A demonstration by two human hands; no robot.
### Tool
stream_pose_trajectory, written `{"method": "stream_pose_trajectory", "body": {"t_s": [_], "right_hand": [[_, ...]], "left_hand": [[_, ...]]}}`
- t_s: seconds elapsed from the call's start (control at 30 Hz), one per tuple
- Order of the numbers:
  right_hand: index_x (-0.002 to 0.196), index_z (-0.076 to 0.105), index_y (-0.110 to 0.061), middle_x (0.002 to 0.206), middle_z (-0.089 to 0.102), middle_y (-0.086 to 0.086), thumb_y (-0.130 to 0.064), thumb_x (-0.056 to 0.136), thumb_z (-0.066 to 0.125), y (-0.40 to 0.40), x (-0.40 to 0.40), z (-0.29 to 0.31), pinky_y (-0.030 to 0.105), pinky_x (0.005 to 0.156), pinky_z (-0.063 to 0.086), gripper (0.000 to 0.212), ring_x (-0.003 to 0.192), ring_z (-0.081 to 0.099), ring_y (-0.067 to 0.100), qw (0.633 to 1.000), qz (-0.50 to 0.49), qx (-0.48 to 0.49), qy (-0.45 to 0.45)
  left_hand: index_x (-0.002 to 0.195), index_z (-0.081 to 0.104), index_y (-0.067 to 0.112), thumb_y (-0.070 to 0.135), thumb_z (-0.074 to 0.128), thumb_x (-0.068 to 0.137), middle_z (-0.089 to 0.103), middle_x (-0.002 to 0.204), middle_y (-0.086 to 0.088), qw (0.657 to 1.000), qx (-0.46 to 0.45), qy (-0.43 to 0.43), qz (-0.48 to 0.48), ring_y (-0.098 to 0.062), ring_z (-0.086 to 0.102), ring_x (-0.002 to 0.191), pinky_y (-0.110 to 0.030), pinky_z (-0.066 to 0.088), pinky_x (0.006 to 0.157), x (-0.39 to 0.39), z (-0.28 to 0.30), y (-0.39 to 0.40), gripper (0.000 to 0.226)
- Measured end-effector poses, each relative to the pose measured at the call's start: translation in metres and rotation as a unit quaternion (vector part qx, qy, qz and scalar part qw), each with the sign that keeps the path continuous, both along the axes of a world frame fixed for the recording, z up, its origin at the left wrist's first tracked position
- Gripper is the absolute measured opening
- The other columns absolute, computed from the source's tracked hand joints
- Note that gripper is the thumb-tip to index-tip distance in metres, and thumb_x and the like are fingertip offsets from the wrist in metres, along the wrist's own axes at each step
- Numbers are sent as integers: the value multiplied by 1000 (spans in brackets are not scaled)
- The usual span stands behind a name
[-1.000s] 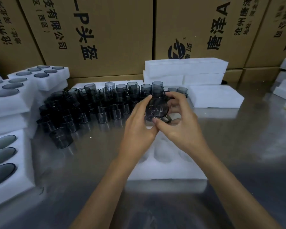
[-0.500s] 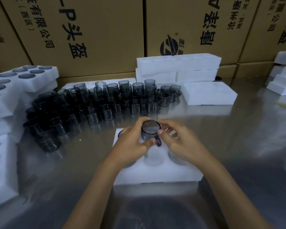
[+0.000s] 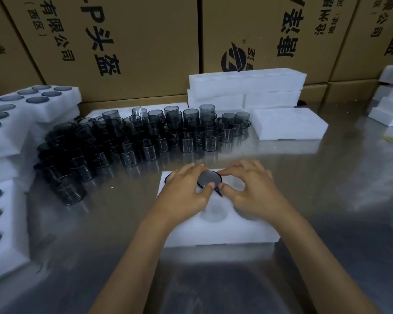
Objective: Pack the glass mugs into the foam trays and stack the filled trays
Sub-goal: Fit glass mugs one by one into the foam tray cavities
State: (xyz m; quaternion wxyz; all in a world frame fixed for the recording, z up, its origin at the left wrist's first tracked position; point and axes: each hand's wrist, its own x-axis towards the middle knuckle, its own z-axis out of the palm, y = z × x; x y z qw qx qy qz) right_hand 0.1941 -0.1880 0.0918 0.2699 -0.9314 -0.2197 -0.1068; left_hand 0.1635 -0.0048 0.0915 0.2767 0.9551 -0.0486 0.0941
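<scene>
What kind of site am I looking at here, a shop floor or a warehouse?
Most likely a packing station in a warehouse or factory: printed cardboard cartons stacked along the back, dozens of loose glass mugs massed on a steel table, and stacks of white foam trays.

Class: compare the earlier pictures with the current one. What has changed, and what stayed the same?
Both hands, left hand and right hand, brought the mug down from mid-air into a back-row pocket of the foam tray, still holding it. The loose mugs stayed put.
</scene>
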Motion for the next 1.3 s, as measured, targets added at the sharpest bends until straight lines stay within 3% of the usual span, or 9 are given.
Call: {"method": "stream_pose_trajectory", "body": {"t_s": [0.13,0.27,0.4,0.47,0.6,0.8,0.97,1.17,1.3], "right_hand": [[126,64,-39,129,52,-13,-48,92,56,-1,1,-2,30,92,22,36,125,36,9,1000,-2,-24,-11],[124,64,-45,130,52,-16,-49,91,57,-2,3,-4,32,97,20,33,127,38,8,1000,-9,-25,6],[118,69,-38,135,54,-14,-37,92,65,-12,11,0,39,117,27,26,134,42,10,983,-25,159,84],[122,66,-33,136,54,-11,-31,94,64,-22,16,1,29,108,38,28,126,48,6,958,-45,244,141],[121,64,-40,130,54,-9,-29,95,62,-23,13,-5,10,69,38,28,102,53,0,920,-59,300,245],[120,66,-32,119,67,0,-16,94,62,2,1,-12,39,95,54,30,107,66,19,869,-32,397,292],[117,66,-35,120,66,-2,-19,92,64,7,0,-15,40,99,53,30,108,65,18,881,-39,385,274],[117,67,-35,121,67,-2,-16,93,63,7,-1,-16,42,99,52,30,110,65,19,876,-32,398,270],[130,62,-30,119,68,-14,-14,97,61,9,-2,-17,25,87,55,37,107,67,6,857,-3,432,280]], "left_hand": [[144,44,33,52,45,97,39,153,15,997,70,-34,2,-7,19,146,-23,7,110,2,-2,1,51],[145,44,36,53,45,97,38,153,18,997,79,-19,4,-9,25,145,-29,10,114,2,0,3,50],[144,48,32,33,52,100,43,151,13,996,-90,-20,1,-5,38,137,-26,24,114,-5,13,10,43],[139,54,32,22,50,101,47,148,10,980,-157,-100,75,-6,44,129,-29,31,111,-10,20,29,39],[143,46,17,7,52,91,22,161,-10,935,-44,-157,314,-30,18,147,-56,19,116,-14,15,93,53],[142,37,-2,7,68,84,2,161,-26,876,-83,-103,464,-40,4,149,-50,17,116,-26,-29,150,66],[119,50,0,3,64,85,7,159,-27,847,-99,-161,498,-44,7,147,-46,21,117,-27,-37,162,37],[104,61,5,9,65,86,52,124,-27,826,-147,-178,514,-44,48,117,-47,40,101,-30,-34,169,19],[99,56,14,11,75,81,62,112,-16,840,-229,-258,419,-29,59,105,-42,47,97,-27,-17,161,27]]}}
